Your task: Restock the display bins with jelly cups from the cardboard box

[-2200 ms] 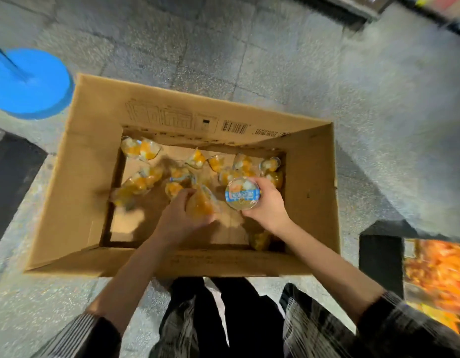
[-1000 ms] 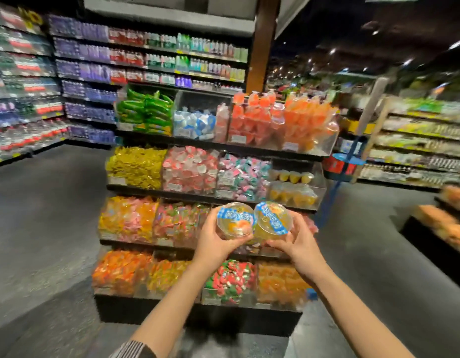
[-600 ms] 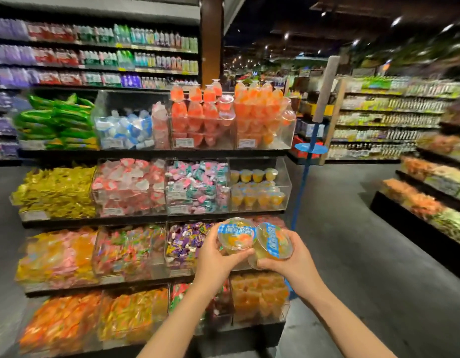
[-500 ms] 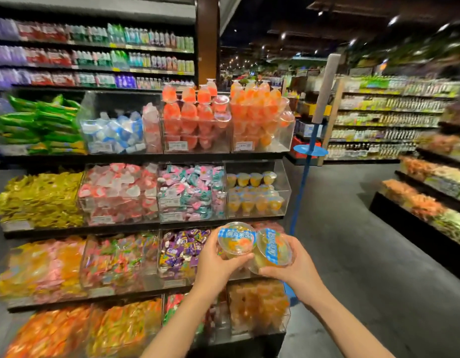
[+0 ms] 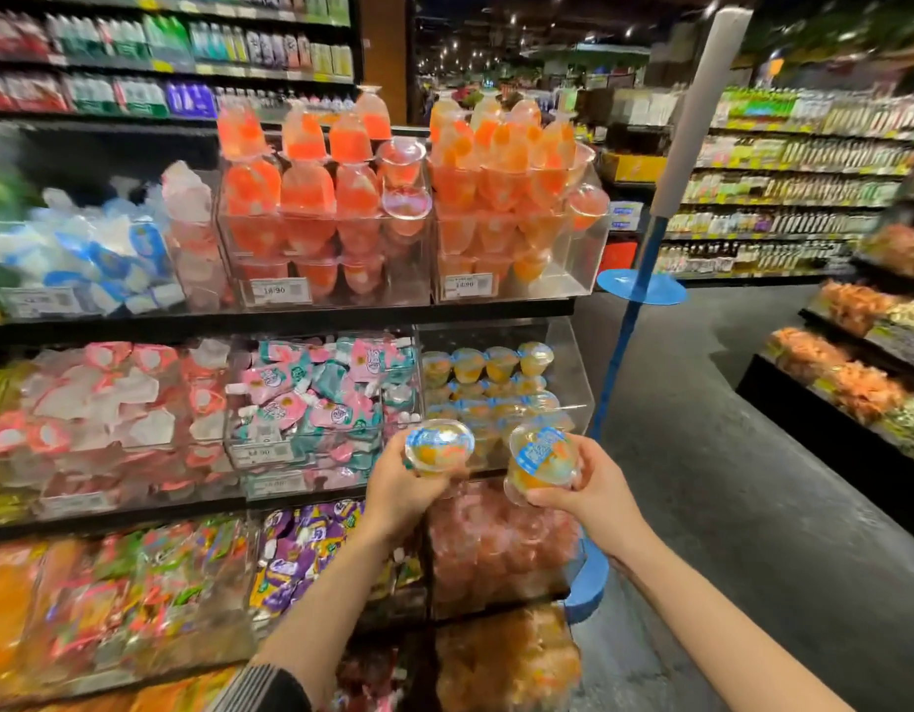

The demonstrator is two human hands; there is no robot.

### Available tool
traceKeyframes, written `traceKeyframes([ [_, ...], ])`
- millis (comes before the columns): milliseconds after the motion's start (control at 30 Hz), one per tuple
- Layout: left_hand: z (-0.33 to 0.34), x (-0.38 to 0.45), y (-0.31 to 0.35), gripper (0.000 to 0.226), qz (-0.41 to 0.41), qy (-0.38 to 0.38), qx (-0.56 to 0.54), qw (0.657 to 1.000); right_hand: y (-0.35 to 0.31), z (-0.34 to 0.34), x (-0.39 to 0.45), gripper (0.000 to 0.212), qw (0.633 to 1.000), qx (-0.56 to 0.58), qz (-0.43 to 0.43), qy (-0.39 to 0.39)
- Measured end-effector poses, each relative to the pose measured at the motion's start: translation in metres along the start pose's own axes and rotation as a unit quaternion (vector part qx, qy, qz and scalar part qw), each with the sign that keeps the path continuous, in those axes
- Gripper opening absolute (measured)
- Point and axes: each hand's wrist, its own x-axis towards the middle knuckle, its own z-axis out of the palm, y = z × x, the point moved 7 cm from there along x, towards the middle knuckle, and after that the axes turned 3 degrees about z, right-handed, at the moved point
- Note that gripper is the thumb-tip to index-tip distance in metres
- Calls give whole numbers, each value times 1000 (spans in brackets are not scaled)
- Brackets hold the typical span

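Observation:
My left hand (image 5: 401, 493) grips a clear jelly cup (image 5: 438, 448) with orange fruit inside. My right hand (image 5: 585, 488) grips a second jelly cup (image 5: 541, 460) with a blue-and-white lid. Both cups are held up in front of a clear display bin (image 5: 573, 362) on the middle shelf, which holds several matching yellow-orange jelly cups (image 5: 488, 367) in rows. The two cups are a little apart. The cardboard box is out of view.
Above are clear bins of red jelly cups (image 5: 321, 208) and orange ones (image 5: 496, 197). Bins of wrapped sweets (image 5: 316, 398) fill the shelves to the left and below. A blue pole with a white sleeve (image 5: 644, 259) stands right of the rack. An aisle floor (image 5: 701, 454) opens to the right.
I turned from the cardboard box on the floor to the display rack with a cup in each hand and came closer. The two cups, held touching before, have moved apart.

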Motion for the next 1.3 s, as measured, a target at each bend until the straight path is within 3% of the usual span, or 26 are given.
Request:
traceKeyframes([
  [167, 17, 60, -8, 117, 3, -5, 16, 1000, 7, -9, 72, 59, 1000, -20, 5, 17],
  [333, 47, 116, 5, 88, 50, -8, 142, 989, 18, -5, 147, 59, 1000, -26, 3, 14],
  [467, 70, 165, -1, 85, 51, 7, 213, 976, 31, 3, 214, 60, 999, -45, 8, 2],
  [533, 80, 183, -15, 72, 27, 11, 226, 974, 36, 9, 244, 68, 997, -83, 6, -9],
  [700, 85, 214, -51, 67, -43, -20, 318, 947, 64, 42, 300, 84, 983, -160, 21, -84],
  [767, 88, 222, -53, 71, -33, -53, 397, 916, 82, 51, 314, 75, 980, -171, 29, -100],
  [800, 91, 226, -57, 75, -38, -87, 459, 883, 89, 54, 318, 67, 980, -172, 28, -100],
  [900, 96, 231, -69, 74, -71, -167, 687, 703, 99, 65, 323, 50, 963, -205, 47, -169],
  [933, 97, 232, -71, 72, -66, -184, 730, 655, 103, 69, 322, 52, 954, -205, 65, -207],
  [967, 96, 234, -77, 71, -62, -184, 749, 634, 103, 71, 322, 57, 950, -193, 79, -231],
  [1100, 87, 236, -91, 76, -92, -122, 704, 693, 108, 76, 320, 68, 940, -225, 93, -240],
  [1233, 91, 240, -88, 67, -61, -89, 717, 688, 105, 83, 328, 94, 931, -307, 73, -184],
  [1300, 97, 239, -91, 60, -39, -122, 744, 656, 105, 86, 328, 100, 909, -362, 87, -187],
])
